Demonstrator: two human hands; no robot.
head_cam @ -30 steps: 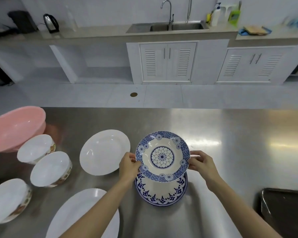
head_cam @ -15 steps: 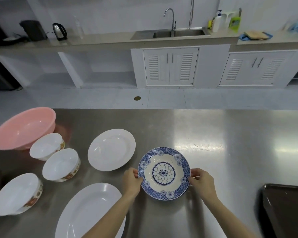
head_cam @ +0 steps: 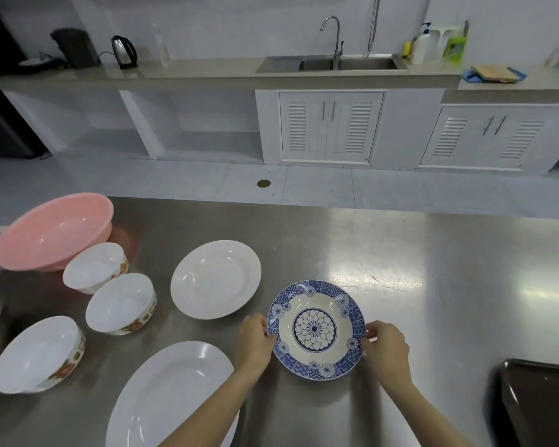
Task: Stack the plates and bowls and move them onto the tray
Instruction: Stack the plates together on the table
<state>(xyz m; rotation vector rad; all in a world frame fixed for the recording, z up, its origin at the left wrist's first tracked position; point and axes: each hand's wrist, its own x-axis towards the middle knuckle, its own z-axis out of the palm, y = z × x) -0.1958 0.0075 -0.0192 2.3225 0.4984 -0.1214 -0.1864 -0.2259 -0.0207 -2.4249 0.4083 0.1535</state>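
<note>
A blue-patterned plate (head_cam: 316, 329) lies flat on the steel table (head_cam: 417, 253), covering the blue plate under it. My left hand (head_cam: 255, 338) grips its left rim and my right hand (head_cam: 384, 345) grips its right rim. A round white plate (head_cam: 215, 279) sits just to the left. A large oval white plate (head_cam: 168, 398) lies at the front left, partly under my left forearm. Three white bowls with floral bands stand further left: one at the back (head_cam: 94, 267), one in the middle (head_cam: 120, 303), one nearest me (head_cam: 37, 354). The dark tray (head_cam: 542, 401) is at the front right.
A pink plastic basin (head_cam: 54, 230) stands at the table's far left corner. Bare steel stretches between the blue plate and the tray. Beyond the table are a tiled floor, white cabinets and a counter with a sink (head_cam: 336, 64) and kettle (head_cam: 123, 51).
The blue plate, held tilted above another blue plate a second ago, has come down flat onto it. Both hands stay on its rim. The view shifted slightly.
</note>
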